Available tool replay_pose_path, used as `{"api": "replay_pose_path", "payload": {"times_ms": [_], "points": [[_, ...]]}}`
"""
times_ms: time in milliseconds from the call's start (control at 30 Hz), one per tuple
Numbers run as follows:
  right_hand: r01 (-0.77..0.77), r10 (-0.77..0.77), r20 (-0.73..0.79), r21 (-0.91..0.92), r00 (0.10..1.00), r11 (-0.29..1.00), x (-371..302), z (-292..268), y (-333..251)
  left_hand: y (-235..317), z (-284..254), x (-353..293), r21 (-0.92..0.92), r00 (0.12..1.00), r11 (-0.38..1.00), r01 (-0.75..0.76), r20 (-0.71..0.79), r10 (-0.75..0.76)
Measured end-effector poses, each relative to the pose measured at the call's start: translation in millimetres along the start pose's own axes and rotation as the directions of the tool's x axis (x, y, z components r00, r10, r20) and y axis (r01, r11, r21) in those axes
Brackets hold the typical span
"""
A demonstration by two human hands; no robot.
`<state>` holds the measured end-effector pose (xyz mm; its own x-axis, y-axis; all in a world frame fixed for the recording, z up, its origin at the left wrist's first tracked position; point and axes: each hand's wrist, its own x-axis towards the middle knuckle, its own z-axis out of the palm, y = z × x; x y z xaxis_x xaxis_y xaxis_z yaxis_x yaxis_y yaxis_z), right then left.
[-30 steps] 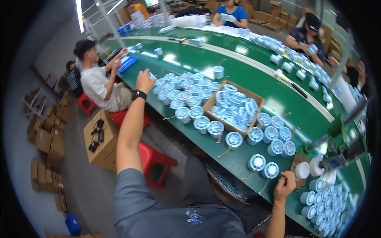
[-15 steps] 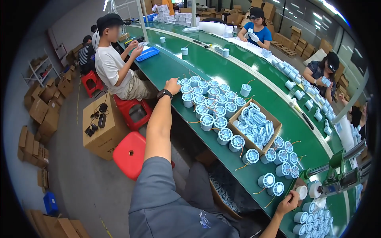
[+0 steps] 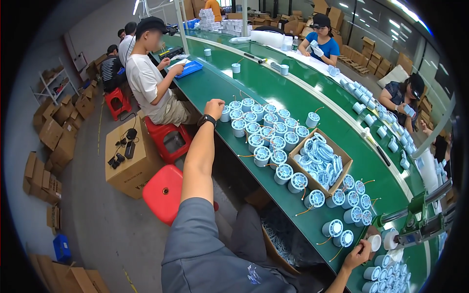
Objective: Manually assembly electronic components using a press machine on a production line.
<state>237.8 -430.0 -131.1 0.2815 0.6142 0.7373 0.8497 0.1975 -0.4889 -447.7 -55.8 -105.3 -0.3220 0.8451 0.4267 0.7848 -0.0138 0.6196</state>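
My left hand [image 3: 213,109], a dark watch on its wrist, reaches to the far left end of a group of light-blue round motor housings [image 3: 261,154]. Its fingers are closed beside the end housing [image 3: 224,114]; what they pinch is hidden. On the near right, my right hand [image 3: 360,255] has curled fingers next to a white round cup [image 3: 374,242] at a green bench press [image 3: 415,210]. Whether those fingers grip anything cannot be made out. Most of the housings stand upright, with spoked tops and thin orange-brown wires trailing out.
An open cardboard box [image 3: 348,172] of light-blue rings stands among the housings. More blue parts [image 3: 372,273] are packed at the near right. A red stool [image 3: 163,193] and a carton [image 3: 128,171] are at left. Co-workers sit along the green table [image 3: 293,93].
The whole view has shifted slightly, so things sit a little lower and further right. Both my hands stay near the same places. The seated co-worker on the left has moved their hands toward the blue tray.
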Motion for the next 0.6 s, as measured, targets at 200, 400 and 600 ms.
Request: {"api": "replay_pose_path", "payload": {"times_ms": [200,400,600], "points": [[0.046,-0.046,-0.026,-0.017,0.999,0.999,0,0,0,2,12,-1,-0.119,0.994,0.992,-0.037,-0.105,0.024],[0.033,-0.034,-0.013,-0.031,0.999,0.999,6,5,-5,-24,19,8,-0.366,1.000,0.930,0.006,-0.006,-0.008],[0.047,-0.048,-0.017,-0.028,0.999,0.999,6,5,-6,-28,23,-4,-0.411,0.994,0.908,-0.088,-0.092,0.054]]}}
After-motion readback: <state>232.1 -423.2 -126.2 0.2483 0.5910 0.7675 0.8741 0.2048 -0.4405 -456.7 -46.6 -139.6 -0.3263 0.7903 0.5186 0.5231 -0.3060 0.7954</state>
